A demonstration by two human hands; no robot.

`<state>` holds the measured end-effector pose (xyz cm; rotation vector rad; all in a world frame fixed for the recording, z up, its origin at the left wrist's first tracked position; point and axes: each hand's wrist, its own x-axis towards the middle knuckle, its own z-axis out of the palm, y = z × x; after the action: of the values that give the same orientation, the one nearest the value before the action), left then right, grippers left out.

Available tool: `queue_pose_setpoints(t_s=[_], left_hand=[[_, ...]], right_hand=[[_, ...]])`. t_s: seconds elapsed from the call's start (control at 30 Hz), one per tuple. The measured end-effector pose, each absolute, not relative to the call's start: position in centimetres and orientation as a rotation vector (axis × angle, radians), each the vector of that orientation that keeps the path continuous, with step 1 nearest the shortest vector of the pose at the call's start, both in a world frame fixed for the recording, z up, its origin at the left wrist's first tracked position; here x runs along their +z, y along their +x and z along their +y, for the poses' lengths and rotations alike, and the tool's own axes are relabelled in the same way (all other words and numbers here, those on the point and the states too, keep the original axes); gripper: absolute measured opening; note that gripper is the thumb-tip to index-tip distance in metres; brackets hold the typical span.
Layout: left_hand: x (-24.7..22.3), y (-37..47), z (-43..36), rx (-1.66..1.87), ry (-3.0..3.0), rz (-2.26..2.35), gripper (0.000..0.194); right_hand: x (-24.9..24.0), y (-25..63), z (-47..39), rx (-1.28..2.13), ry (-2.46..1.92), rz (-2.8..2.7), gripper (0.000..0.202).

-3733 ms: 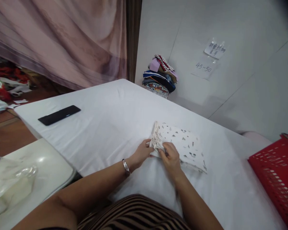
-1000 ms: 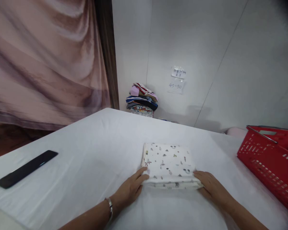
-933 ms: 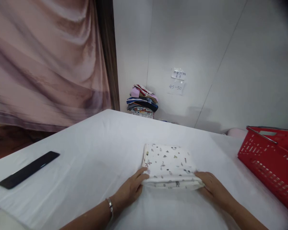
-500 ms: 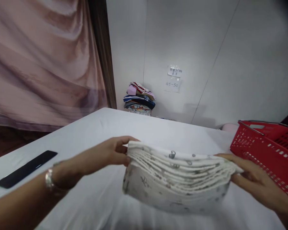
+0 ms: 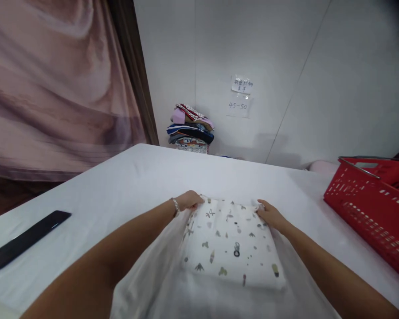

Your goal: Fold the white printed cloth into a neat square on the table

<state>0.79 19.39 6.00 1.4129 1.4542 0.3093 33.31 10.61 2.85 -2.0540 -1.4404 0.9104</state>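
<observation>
A folded white cloth [image 5: 231,243] with small green and grey plant-like prints lies flat in front of me, its printed top face up. My left hand [image 5: 190,200] pinches its far left corner, a silver bracelet on the wrist. At the far right corner, my right hand [image 5: 270,215] has its fingers closed on the edge. Loose whitish fabric [image 5: 159,270] spreads beneath and around the near side; I cannot tell whether it is part of the cloth. The layers inside the fold are hidden.
A red plastic basket [image 5: 365,208] stands at the right edge of the white-covered table [image 5: 146,177]. On the left lies a dark, flat phone-like object [image 5: 29,239]. Several folded fabrics [image 5: 191,128] are stacked by the wall, below handwritten notes [image 5: 239,106]. A pink curtain [image 5: 53,88] hangs left.
The layered folds that faced me are out of sight, and the cloth now lies flatter with its top showing. Both hands have moved farther away and closer together, still holding it.
</observation>
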Motion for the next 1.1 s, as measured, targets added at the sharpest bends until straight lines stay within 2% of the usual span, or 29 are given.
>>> queue_pose_setpoints(t_s=[0.1, 0.3, 0.4, 0.57, 0.8, 0.97, 1.1], left_hand=[[5.0, 1.1, 20.0, 0.295, 1.452, 1.52, 0.018], [4.7, -0.2, 19.3, 0.346, 1.526, 1.49, 0.038], [4.1, 0.0, 19.0, 0.398, 1.545, 1.523, 0.037], [3.5, 0.5, 18.8, 0.465, 1.533, 1.558, 0.035], [2.7, 0.8, 18.5, 0.571, 1.559, 1.662, 0.051], [2.3, 1.1, 18.0, 0.668, 1.664, 1.695, 0.048], [1.8, 1.3, 18.3, 0.64, 1.741, 1.773, 0.045]], right_hand=[[2.1, 34.4, 10.9, 0.692, -2.058, -1.712, 0.057], [4.7, 36.7, 10.1, 0.652, -1.924, -1.704, 0.05], [4.9, 35.9, 9.7, 0.654, -1.898, -1.713, 0.046], [2.6, 33.7, 8.9, 0.548, -1.909, -1.815, 0.049], [0.9, 33.4, 9.2, 0.669, -2.043, -1.41, 0.068], [0.0, 33.5, 10.4, 0.668, -1.861, -1.207, 0.059], [-1.0, 34.0, 11.1, 0.581, -1.837, -1.264, 0.056]])
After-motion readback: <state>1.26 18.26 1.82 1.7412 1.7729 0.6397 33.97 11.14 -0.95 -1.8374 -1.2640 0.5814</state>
